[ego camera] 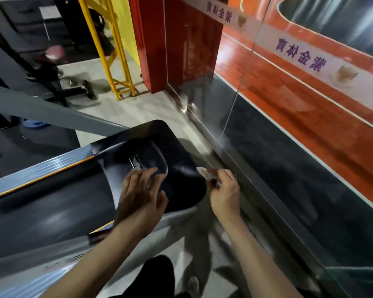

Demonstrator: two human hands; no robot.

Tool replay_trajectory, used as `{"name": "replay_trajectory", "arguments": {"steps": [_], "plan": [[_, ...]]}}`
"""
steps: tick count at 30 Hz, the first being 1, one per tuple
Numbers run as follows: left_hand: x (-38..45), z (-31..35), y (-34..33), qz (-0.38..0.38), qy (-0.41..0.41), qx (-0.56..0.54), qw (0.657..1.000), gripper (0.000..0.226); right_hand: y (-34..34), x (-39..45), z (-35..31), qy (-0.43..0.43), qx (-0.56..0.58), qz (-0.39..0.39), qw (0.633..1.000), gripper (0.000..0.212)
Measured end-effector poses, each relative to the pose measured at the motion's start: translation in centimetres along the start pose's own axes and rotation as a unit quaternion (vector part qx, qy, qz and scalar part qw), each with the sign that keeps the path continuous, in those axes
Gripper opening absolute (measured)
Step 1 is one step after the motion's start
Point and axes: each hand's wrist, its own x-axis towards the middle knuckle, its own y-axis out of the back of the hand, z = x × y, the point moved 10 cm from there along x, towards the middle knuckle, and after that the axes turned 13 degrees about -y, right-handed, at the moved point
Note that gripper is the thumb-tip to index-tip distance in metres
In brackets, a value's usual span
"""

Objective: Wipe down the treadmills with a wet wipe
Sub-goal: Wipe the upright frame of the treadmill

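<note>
Pressing left hand point(141, 191) flat, fingers relaxed, on glossy black plastic treadmill motor cover point(159, 147); right hand point(223, 190) grip pinching crumpled white wet wipe point(205, 173) beside cover edge. Wiping cover next, I judge.

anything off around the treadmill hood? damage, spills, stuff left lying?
No damage or spill shows. The black motor hood carries pale hazy smears beside the left hand, possibly wipe residue or glare. The right hand pinches a small whitish scrap, too blurred to identify.
</note>
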Motion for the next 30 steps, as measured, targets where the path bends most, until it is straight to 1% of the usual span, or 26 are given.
{"name": "replay_trajectory", "arguments": {"steps": [3,5,7,9,11,13,18,24,27,30], "plan": [[3.2,0.3,-0.8,0.01,0.018,-0.001,1.0,0.04,-0.1,3.8,-0.3,0.029,0.012,-0.034,0.999,0.034],[5.1,0.3,-1.6,0.014,0.02,0.001,1.0,0.039,-0.5,6.5,-0.7,0.052,0.02,-0.052,0.997,0.032],[7.0,-0.5,-2.8,-0.003,0.042,0.01,0.999,0.042,-1.0,9.3,-1.3,0.076,0.021,-0.059,0.995,0.031],[9.0,-1.8,-4.7,-0.029,0.072,0.021,0.997,0.045,-2.5,12.8,-1.7,0.081,0.039,-0.085,0.992,0.032],[11.0,-3.3,-6.6,-0.051,0.109,0.019,0.992,0.05,-4.4,16.3,-2.2,0.09,0.059,-0.119,0.987,0.022],[13.1,-4.4,-8.0,-0.063,0.139,0.019,0.988,0.052,-6.1,19.4,-2.9,0.103,0.036,-0.126,0.986,0.029],[17.6,-6.1,-10.1,-0.049,0.176,0.037,0.982,0.049,-9.5,25.1,-4.7,0.125,0.015,-0.169,0.978,0.036],[21.0,-7.8,-11.5,-0.025,0.226,0.062,0.972,0.049,-13.3,30.5,-6.3,0.161,0.014,-0.234,0.959,0.035],[22.3,-8.5,-12.3,-0.013,0.275,0.08,0.958,0.048,-15.2,32.8,-7.3,0.2,0.012,-0.257,0.945,0.035],[23.3,-8.5,-13.0,0.008,0.331,0.108,0.938,0.044,-17.7,34.9,-8.1,0.22,0.021,-0.321,0.921,0.037]]}}
